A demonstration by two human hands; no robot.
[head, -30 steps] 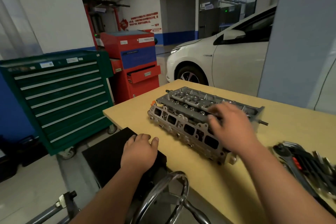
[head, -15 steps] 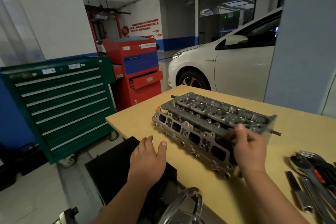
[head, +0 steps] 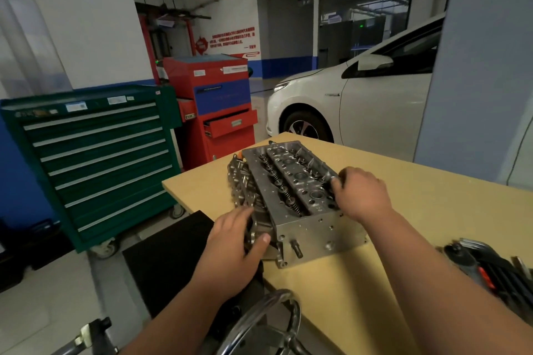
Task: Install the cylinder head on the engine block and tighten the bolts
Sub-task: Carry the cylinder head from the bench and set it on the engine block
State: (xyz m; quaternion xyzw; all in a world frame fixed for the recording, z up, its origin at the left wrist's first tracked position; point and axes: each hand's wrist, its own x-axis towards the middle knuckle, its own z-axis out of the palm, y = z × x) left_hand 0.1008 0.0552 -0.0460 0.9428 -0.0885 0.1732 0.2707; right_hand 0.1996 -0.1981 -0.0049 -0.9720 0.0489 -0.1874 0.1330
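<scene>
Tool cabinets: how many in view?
2. The green tool cabinet stands on the left, beside the table; the red tool cabinet stands behind it, one drawer pulled out. More may be hidden off frame.

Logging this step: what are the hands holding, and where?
The cylinder head: left hand at its near-left side, right hand on its right top edge.

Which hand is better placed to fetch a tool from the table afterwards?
The right hand, likely: the tools lie beside its forearm; the left hand holds the opposite side of the cylinder head.
</scene>
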